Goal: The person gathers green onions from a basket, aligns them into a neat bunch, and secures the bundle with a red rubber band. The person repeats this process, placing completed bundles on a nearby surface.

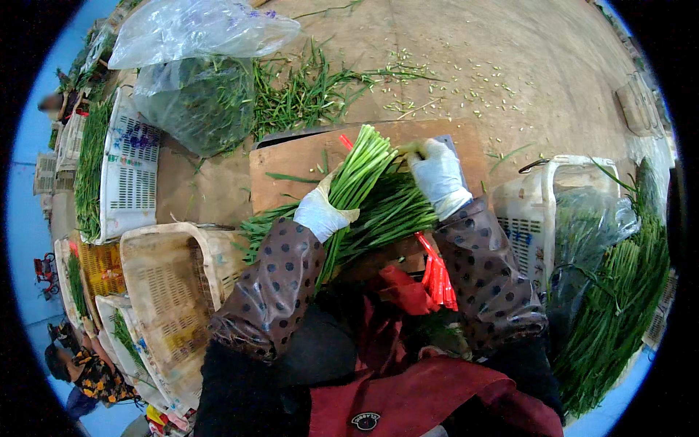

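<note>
My left hand (323, 212), in a pale glove, grips a bunch of green stalks (361, 164) whose light cut ends point up and away from me. A bit of red tape shows beside that bunch. Gloved too, my right hand (436, 170) is just right of the cut ends, its fingers bent; whether it holds anything is hard to see. More long green leaves (396, 210) lie under both hands on a wooden board (284, 169). Red strips (438, 278) hang near my right forearm.
White plastic crates (131, 169) stand at the left, one with an open top (164, 289) nearest me. Another crate (524, 218) and a heap of greens (611, 306) are at the right. A filled clear bag (196, 104) and trimmings (300, 93) lie beyond the board. People are at far left.
</note>
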Tool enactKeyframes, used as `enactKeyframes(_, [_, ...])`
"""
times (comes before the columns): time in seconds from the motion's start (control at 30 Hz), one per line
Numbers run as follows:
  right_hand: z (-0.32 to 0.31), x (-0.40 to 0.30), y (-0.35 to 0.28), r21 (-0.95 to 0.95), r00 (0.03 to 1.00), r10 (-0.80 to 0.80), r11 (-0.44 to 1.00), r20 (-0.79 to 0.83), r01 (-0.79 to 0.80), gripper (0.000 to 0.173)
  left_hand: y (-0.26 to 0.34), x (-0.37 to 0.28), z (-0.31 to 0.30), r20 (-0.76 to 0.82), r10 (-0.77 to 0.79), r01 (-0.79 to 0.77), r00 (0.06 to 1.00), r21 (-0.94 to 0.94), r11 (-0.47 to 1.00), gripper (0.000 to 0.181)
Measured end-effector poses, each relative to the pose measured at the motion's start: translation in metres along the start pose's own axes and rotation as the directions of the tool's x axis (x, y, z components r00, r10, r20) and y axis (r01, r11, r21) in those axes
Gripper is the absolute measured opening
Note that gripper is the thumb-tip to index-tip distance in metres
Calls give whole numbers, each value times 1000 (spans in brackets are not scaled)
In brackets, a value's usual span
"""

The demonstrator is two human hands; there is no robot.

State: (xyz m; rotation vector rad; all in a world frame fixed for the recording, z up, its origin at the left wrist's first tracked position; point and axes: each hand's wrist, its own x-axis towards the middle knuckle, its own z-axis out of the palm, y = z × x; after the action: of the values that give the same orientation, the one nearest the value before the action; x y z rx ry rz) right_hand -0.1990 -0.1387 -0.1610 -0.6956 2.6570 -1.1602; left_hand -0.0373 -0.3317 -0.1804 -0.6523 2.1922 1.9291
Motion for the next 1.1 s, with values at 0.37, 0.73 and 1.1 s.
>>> enactKeyframes(0.37, [-81, -3, 37, 504, 941, 207, 862, -268, -46, 19, 8, 7, 10, 61, -26, 9, 998, 262, 965, 95])
enactKeyframes(0.73, [-82, -14, 23, -155, 982, -148, 979, -117, 129, 28, -3, 7, 11, 21, -81, 75, 997, 184, 980, 95])
enactKeyframes(1.1, [-35, -32, 3, -350, 986, -165, 923, 11, 159, 15, 8, 4, 9, 3, -59, 56, 998, 265, 963, 93])
